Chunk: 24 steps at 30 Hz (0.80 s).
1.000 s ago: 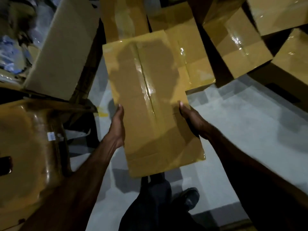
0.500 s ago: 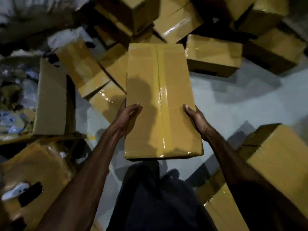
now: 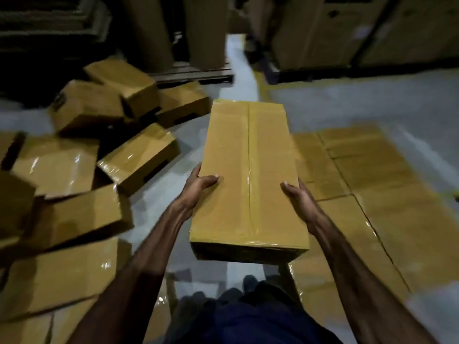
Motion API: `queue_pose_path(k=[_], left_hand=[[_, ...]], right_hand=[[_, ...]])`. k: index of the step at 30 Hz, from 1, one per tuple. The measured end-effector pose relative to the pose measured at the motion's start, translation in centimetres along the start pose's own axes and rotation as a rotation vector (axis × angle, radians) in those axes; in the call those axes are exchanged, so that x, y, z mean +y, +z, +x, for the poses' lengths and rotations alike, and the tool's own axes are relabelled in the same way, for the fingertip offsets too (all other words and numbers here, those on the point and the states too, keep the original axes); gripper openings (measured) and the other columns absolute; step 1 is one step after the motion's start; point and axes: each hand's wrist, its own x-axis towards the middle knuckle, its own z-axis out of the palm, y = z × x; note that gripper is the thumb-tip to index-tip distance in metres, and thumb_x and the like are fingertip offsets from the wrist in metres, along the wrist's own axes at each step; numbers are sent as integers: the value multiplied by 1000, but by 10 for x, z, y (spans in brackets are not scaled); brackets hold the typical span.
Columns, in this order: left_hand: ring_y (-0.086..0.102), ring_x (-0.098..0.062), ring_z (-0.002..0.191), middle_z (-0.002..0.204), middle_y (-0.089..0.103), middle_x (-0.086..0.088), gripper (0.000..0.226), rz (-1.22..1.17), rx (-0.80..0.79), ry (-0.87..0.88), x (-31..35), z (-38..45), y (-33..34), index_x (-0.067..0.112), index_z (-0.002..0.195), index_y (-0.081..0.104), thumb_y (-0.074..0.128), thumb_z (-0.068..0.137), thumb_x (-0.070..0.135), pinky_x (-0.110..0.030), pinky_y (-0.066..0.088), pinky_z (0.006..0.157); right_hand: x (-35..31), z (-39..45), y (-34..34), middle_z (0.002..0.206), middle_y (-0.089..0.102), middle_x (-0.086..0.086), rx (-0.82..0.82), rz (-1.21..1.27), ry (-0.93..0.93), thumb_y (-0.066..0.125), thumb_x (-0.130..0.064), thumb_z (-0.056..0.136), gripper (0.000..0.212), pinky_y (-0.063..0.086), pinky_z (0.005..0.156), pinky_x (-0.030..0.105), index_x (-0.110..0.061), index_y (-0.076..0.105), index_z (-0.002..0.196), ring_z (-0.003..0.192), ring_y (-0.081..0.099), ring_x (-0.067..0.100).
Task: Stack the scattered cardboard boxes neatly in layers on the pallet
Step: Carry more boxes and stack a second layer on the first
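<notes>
I carry a long taped cardboard box (image 3: 248,170) flat in front of me, lengthwise away from my body. My left hand (image 3: 198,187) grips its left edge with the thumb over the top. My right hand (image 3: 299,194) grips its right edge the same way. To the right, a flat layer of boxes (image 3: 372,184) lies side by side on the floor level; whatever lies beneath it is hidden. Scattered boxes (image 3: 139,157) lie tumbled on the left.
Grey floor (image 3: 372,103) stretches ahead and to the right. Tall stacked cartons (image 3: 323,31) stand at the back on a wooden pallet (image 3: 196,73), with a narrow aisle between them. More loose boxes (image 3: 62,276) lie at the lower left near my legs.
The view has swung up and right, from the heap of loose boxes toward the flat layer. The box stays held between both hands, now level and farther out.
</notes>
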Motion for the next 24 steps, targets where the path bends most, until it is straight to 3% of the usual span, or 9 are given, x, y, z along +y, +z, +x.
queue_pose_path(k=[4,6,9,11,12,14,17,21,24], left_hand=[[74,-21,109,130,72,0,57,101,-218,-3,9,15,46,31,146,55,75,94,24,-41,61,86],[76,-22,105,125,74,0,49,134,-320,-21,6,17,67,31,140,59,73,95,18,-42,62,84],[78,-22,94,110,80,0,40,200,-483,-49,0,10,105,32,128,64,69,97,7,-37,63,73],[78,-25,94,110,80,-3,43,236,-559,-66,-7,7,129,27,134,62,70,95,9,-39,64,71],[78,-29,99,115,79,-6,52,255,-595,-75,-11,5,143,24,141,59,75,92,14,-45,65,78],[76,-34,105,122,77,-8,72,311,-650,-95,-16,4,172,25,148,54,82,81,25,-56,62,90],[76,-34,103,119,77,-6,78,379,-711,-94,-22,5,215,27,146,55,84,73,31,-56,62,89],[76,-34,102,117,78,-7,67,456,-820,-94,-25,1,283,27,140,58,81,76,27,-49,62,83],[75,-33,102,113,78,-8,53,496,-855,-94,-34,3,337,26,133,62,78,84,15,-42,60,78]], right_hand=[[22,-64,-36,134,70,8,271,133,-59,62,-15,101,48,53,106,37,-13,53,148,125,66,26],[33,-99,-43,131,72,8,363,180,-64,62,-14,102,46,58,98,30,-13,54,147,122,68,25],[58,-147,-55,137,68,7,501,252,-12,63,-14,102,56,55,83,12,-9,44,155,112,71,7],[70,-171,-64,133,68,0,568,295,29,67,-19,100,62,52,79,7,-9,41,156,104,70,-4],[71,-186,-68,133,68,-2,602,322,34,68,-22,100,62,52,83,10,-12,41,155,104,70,-3],[72,-207,-81,146,58,0,681,375,39,66,-25,102,77,44,99,19,-12,23,164,118,62,6],[71,-230,-101,156,47,6,761,454,-10,60,-22,106,81,34,101,20,-10,7,166,121,50,8],[83,-250,-145,162,41,5,804,498,-32,65,-32,103,92,30,119,31,-15,1,168,132,51,12],[108,-260,-189,164,38,-7,826,496,-55,80,-55,85,111,30,126,45,-26,12,168,145,46,17]])
